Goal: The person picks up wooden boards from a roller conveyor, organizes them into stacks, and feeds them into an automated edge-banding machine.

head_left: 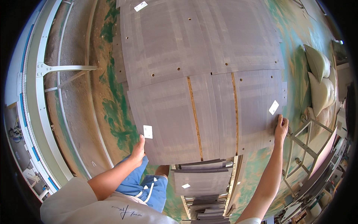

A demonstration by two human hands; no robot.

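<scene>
Two grey flat boards lie side by side in front of me, the left board and the right board. A thin dark seam runs between them, and each has a long brown groove. My left hand is closed on the left board's outer edge, thumb up beside a white label; its other fingers are mostly hidden. On the far right, my right hand grips the right board's outer edge with bent fingers, just below another white label. Small round holes dot the right board.
More grey boards with holes lie beyond. Close to me, further boards are stacked below. A white metal frame stands at left. Stuffed sacks and a metal-framed cart are at right, on a green-stained floor.
</scene>
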